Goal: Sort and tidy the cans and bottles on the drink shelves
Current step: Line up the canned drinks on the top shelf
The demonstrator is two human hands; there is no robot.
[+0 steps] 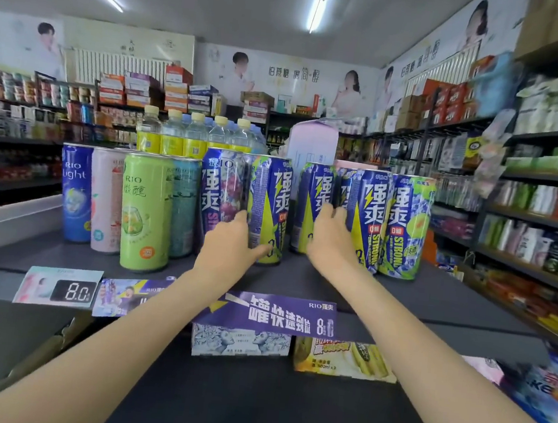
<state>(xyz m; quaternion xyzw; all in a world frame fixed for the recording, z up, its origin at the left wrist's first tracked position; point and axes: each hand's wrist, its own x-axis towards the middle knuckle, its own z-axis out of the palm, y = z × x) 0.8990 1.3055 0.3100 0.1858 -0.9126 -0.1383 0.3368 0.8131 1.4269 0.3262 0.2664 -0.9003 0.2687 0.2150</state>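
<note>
1. Purple-and-lime tall cans stand upright on the dark top shelf (434,296), dead ahead of both hands.
2. The left hand (229,244) wraps the foot of one lime-flash can (267,210), thumb across its front.
3. The right hand (331,237) reaches between a second can (312,208) and the right-hand cluster (370,217); its grip is hidden, so I cannot tell what it holds.
4. A gap separates the two hands' cans; sliding them sideways, axes vertical, would likely close it.

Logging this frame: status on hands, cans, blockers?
Left hand grips a blue-lime can. Right hand reaches between two more cans, grip unclear. Cans upright on shelf. Nothing blocking.
</note>
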